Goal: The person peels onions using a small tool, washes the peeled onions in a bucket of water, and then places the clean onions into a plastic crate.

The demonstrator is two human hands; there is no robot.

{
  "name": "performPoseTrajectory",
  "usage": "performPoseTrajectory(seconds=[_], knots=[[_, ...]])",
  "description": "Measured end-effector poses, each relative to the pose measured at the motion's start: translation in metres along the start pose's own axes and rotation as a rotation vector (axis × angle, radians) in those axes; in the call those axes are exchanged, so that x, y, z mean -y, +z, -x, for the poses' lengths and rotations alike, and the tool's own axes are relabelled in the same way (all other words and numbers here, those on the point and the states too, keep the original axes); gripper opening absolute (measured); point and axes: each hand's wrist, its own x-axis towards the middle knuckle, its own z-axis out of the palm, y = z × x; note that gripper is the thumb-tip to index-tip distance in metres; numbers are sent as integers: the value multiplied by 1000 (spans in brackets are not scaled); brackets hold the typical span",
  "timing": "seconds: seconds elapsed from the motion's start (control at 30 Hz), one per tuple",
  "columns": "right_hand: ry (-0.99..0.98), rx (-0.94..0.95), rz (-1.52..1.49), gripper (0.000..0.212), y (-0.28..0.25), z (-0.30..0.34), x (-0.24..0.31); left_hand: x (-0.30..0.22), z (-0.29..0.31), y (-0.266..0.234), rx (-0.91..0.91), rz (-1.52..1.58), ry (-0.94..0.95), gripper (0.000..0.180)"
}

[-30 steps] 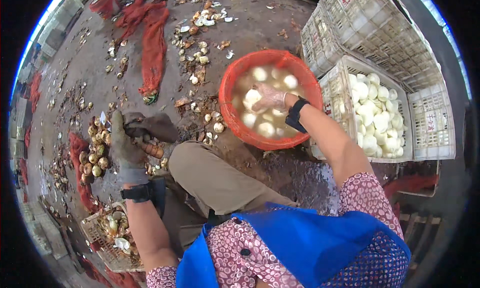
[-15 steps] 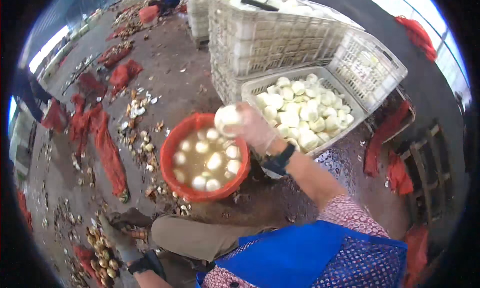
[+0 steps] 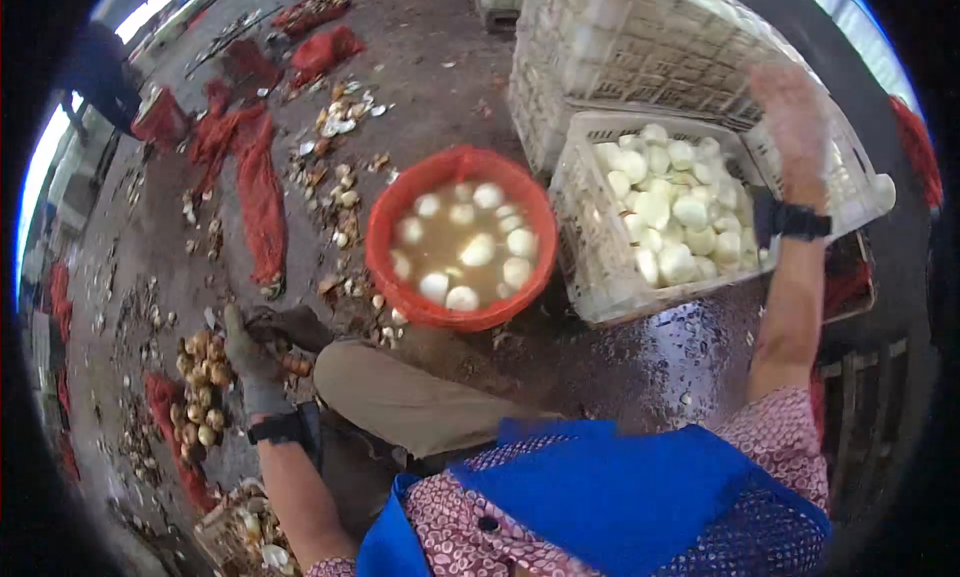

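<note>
My right hand (image 3: 790, 102), smeared by motion, is over the tilted crate (image 3: 860, 182) at the far right; whether it holds anything cannot be made out. Below and left of it, a white plastic crate (image 3: 598, 277) is heaped with pale peeled onions (image 3: 690, 212). My left hand (image 3: 255, 362), in a grey glove, is low on the left with its fingers stretched out, right beside a pile of brown unpeeled onions (image 3: 205, 382). Between my hands stands a red tub (image 3: 385, 282) of cloudy water with several peeled onions (image 3: 478, 249) floating in it.
Stacked white crates (image 3: 640, 47) rise behind the onion crate. Red mesh bags (image 3: 258, 192) and onion scraps (image 3: 340, 122) litter the wet floor. A person in dark clothes (image 3: 100, 77) is at the far left. Wooden slats (image 3: 870, 402) lie at lower right.
My right hand has gone from above the tub, where it held a white peeled onion, rightward past the heaped crate. My left hand stays by the brown onions. The whole view has shifted.
</note>
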Motion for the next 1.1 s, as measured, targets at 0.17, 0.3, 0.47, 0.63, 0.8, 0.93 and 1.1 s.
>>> performPoseTrajectory(seconds=[0.17,0.3,0.47,0.63,0.8,0.93,1.1], knots=[[544,693,560,39,201,124,-185,-8,13,-2,20,92,21,41],[439,1531,1335,50,249,151,-280,-13,18,-10,8,-3,39,41],[-104,1713,1582,37,248,217,-327,-36,33,-7,44,25,6,36],[584,1177,1314,33,247,202,-374,-42,43,12,10,-2,113,30],[-48,1615,1403,25,262,208,-344,-40,42,-1,64,25,65,31],[115,1239,1221,29,240,186,-319,-40,41,-6,174,88,37,34],[767,778,326,31,229,163,-245,-29,30,-13,-60,79,96,34]])
